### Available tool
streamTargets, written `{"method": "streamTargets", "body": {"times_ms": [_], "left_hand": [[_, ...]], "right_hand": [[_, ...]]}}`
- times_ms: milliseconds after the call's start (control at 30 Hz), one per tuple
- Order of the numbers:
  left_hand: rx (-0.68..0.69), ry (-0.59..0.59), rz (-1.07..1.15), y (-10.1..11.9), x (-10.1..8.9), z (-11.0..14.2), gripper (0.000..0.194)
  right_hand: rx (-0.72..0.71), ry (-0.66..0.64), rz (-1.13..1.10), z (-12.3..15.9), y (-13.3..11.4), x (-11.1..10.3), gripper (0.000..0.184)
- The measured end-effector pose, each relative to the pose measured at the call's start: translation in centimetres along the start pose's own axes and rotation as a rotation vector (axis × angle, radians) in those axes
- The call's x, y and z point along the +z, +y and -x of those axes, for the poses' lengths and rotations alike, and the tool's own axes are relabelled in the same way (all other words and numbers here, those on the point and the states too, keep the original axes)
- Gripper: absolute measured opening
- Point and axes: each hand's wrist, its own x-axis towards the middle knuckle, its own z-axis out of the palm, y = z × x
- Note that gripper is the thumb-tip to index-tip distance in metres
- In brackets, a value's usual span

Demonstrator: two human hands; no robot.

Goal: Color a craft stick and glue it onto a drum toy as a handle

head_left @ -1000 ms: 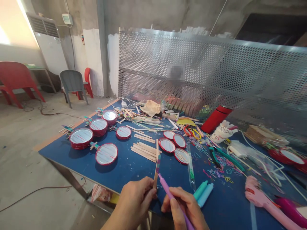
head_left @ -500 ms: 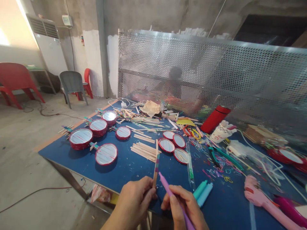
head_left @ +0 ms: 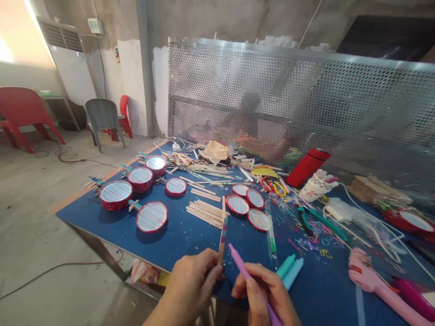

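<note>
Between the thumb and fingers of my left hand (head_left: pixel 197 278) a wooden craft stick (head_left: pixel 223 235) stands nearly upright, coloured in teal and purple bands along its middle. My right hand (head_left: pixel 267 290) is closed around a purple marker (head_left: pixel 239 262); its tip points at the stick but stays a little apart from it. Just beyond my right hand lie a teal marker (head_left: pixel 286 266) and a light blue marker (head_left: pixel 294 273). Plain craft sticks (head_left: pixel 204 213) lie in a row past the held stick. Beside them sit several red-rimmed discs (head_left: pixel 238 204).
Several red-rimmed round drums (head_left: pixel 152 217) with stick handles stand at left. Loose sticks (head_left: pixel 207 171) pile up at the back. To the right are a red bottle (head_left: pixel 308 167), a paper cup (head_left: pixel 317 186), teal pliers (head_left: pixel 326 224) and a pink glue gun (head_left: pixel 362 270). A perforated metal panel (head_left: pixel 292 99) borders the table.
The purple marker's tip has moved away from the coloured stick, to the right, with my right hand. My left hand keeps the stick in nearly the same place.
</note>
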Motion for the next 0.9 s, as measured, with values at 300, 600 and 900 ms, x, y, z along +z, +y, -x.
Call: {"method": "streamTargets", "body": {"times_ms": [300, 600, 900], "left_hand": [[-0.003, -0.002, 0.005, -0.08, 0.12, 0.05, 0.017], [0.009, 0.0, 0.004, -0.03, 0.0, 0.08, 0.017], [-0.006, -0.004, 0.005, 0.1, 0.0, 0.0, 0.017]], "right_hand": [[0.007, 0.004, 0.026, 0.16, 0.26, -0.09, 0.011], [-0.016, -0.014, 0.027, 0.06, 0.2, -0.01, 0.012], [-0.045, -0.05, 0.001, -0.05, -0.01, -0.15, 0.01]]}}
